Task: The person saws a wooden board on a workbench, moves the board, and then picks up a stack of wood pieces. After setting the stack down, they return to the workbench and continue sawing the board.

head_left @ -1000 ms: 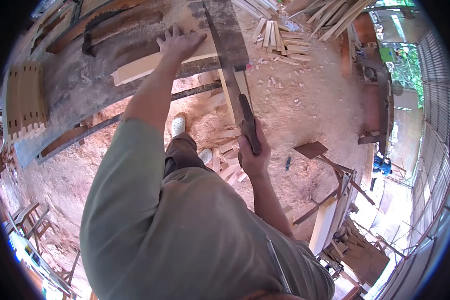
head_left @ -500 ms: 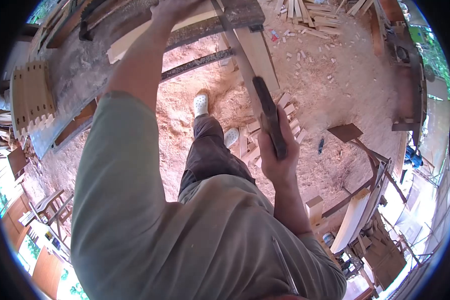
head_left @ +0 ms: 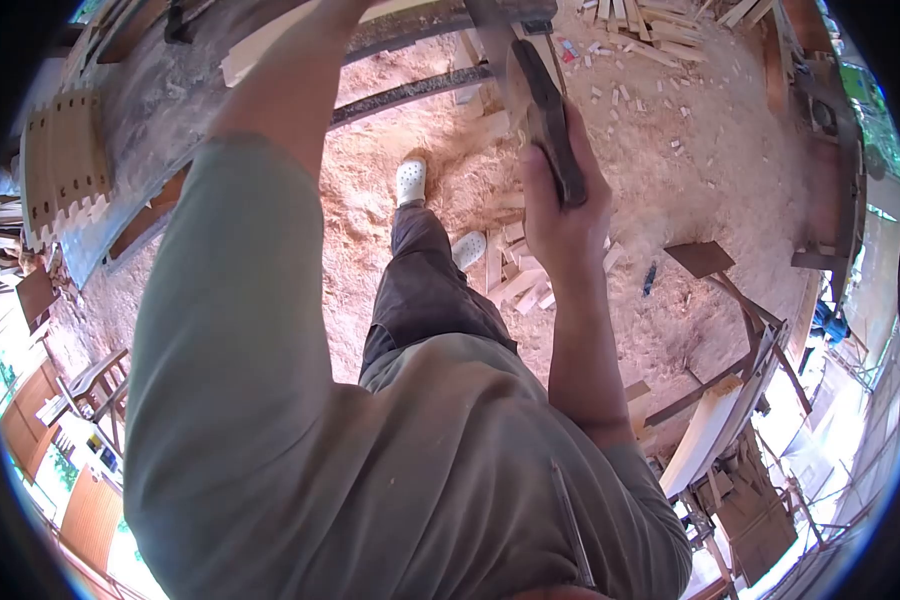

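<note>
My right hand [head_left: 570, 195] is closed around the dark handle of a saw [head_left: 550, 120]. Its blade, blurred, runs up and slightly left past the edge of a dark, worn bench [head_left: 420, 28] and out at the top of the view. On the bench lies a pale board [head_left: 270, 48], partly covered by my left forearm. That forearm reaches over the board to the top edge, where the hand is cut off. Where the blade meets any wood is hidden.
Wood offcuts [head_left: 520, 275] lie on the sawdust floor near my shoes, with more strips [head_left: 660, 35] at the upper right. A notched panel stack [head_left: 65, 165] stands at the left. A dark bar [head_left: 410, 95] crosses below the bench, and a brown panel [head_left: 698, 259] is at the right.
My right hand and the saw have moved up and forward, towards the bench. My left hand has passed out at the top of the view. The whole view has shifted slightly.
</note>
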